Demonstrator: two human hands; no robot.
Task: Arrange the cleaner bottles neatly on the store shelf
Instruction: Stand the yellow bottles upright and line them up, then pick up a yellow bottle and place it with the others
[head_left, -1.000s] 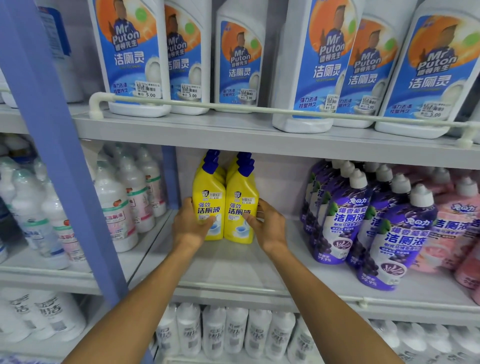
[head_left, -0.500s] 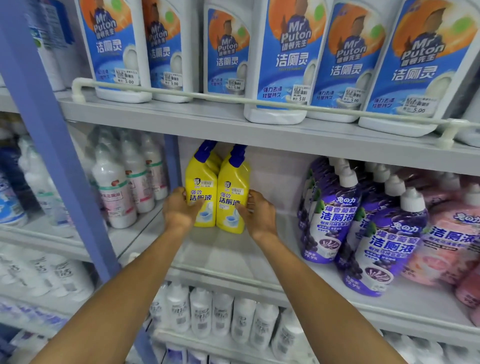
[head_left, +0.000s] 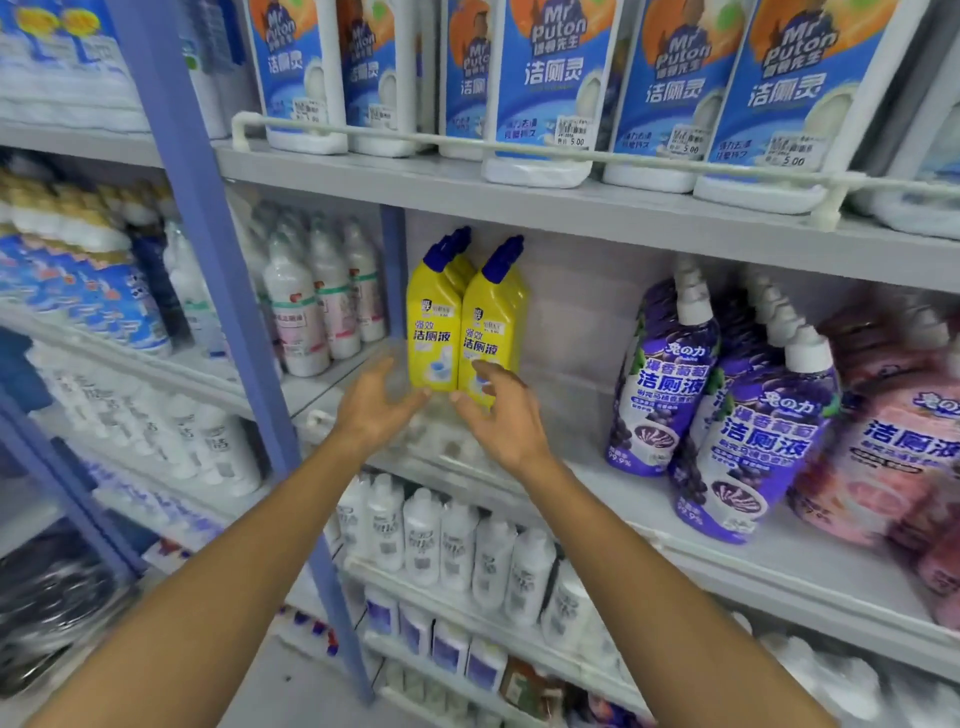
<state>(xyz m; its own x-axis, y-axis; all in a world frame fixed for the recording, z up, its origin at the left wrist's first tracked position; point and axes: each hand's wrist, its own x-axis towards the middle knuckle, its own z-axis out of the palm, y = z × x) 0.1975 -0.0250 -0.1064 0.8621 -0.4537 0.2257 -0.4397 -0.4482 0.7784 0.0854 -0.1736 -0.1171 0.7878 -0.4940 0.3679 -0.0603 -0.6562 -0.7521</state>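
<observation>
Two rows of yellow cleaner bottles with blue caps stand side by side on the middle shelf (head_left: 571, 467), the left front bottle (head_left: 434, 332) touching the right front bottle (head_left: 485, 338). My left hand (head_left: 376, 402) hovers just below and in front of the left bottle, fingers spread, holding nothing. In front of the right bottle's base is my right hand (head_left: 501, 410), fingers apart, also holding nothing. Both hands sit a little off the bottles.
Purple cleaner bottles (head_left: 670, 384) and pink ones (head_left: 893, 441) fill the shelf's right side. Large white and blue bottles (head_left: 545, 88) stand on the shelf above behind a rail. A blue upright post (head_left: 218, 291) divides the bays. White bottles (head_left: 457, 540) line the shelf below.
Both hands have let go of the yellow bottles and drawn back towards me, fingers opening. The view has shifted right and back.
</observation>
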